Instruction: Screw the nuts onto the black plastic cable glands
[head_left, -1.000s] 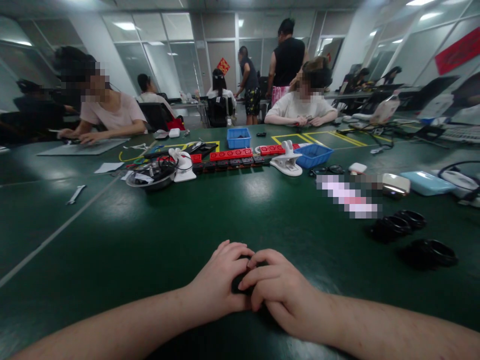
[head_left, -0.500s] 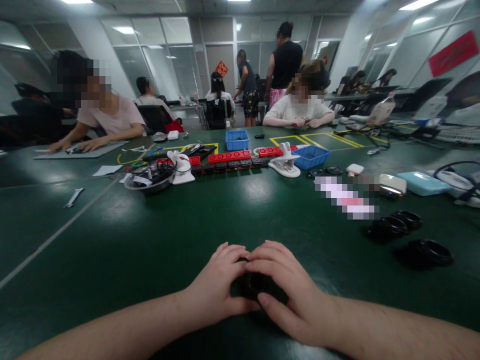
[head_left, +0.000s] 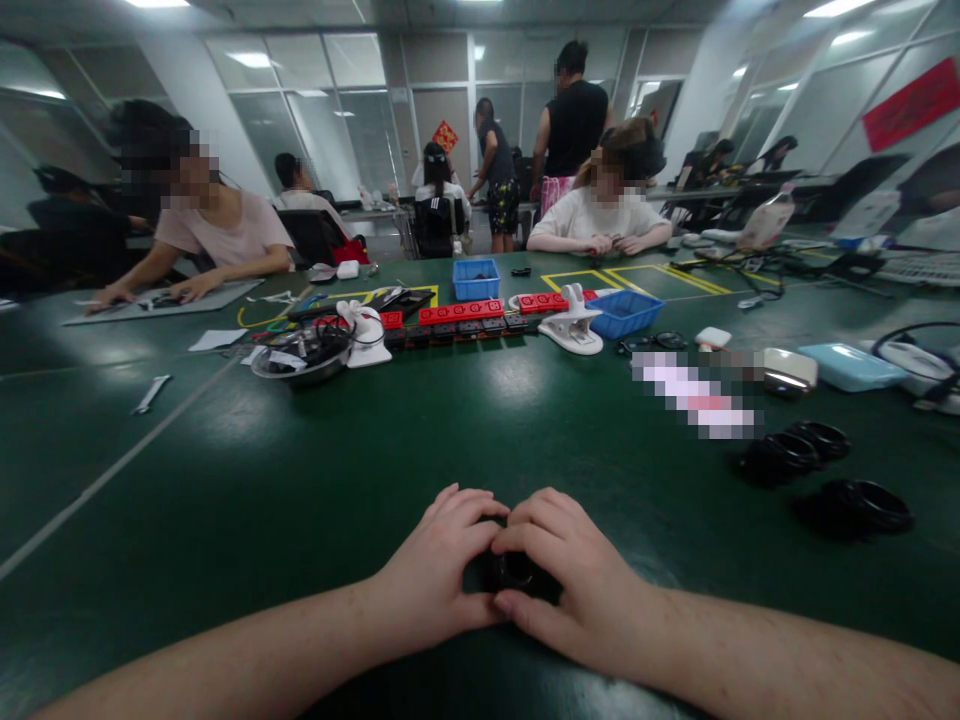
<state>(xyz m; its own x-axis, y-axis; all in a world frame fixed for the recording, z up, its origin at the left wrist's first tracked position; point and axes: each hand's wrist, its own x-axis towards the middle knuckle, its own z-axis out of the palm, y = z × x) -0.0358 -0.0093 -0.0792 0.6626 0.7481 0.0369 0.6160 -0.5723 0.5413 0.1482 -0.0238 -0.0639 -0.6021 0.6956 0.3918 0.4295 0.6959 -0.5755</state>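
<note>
Between my two hands, low in the middle of the head view, sits a black coil [head_left: 514, 570], likely a bundled cable, on the green table. My left hand [head_left: 442, 560] curls around its left side, fingers over the far edge and thumb at the near edge. From the right, my right hand [head_left: 574, 575] closes on the same coil, its fingertips meeting those of the left. Much of the coil is hidden under the fingers. To the right lie similar black coils, a nearer one [head_left: 870, 508] and a farther pair [head_left: 787, 452].
A metal bowl of cables [head_left: 300, 370], white clip stands [head_left: 571, 325], red socket strips [head_left: 461, 312] and blue bins [head_left: 476, 280] line the table's middle. A wrench [head_left: 152, 395] lies left. A light blue case [head_left: 851, 366] is at right. Co-workers sit across.
My right hand has shifted slightly left and its fingers have drawn in closer around the coil. My left hand has barely moved.
</note>
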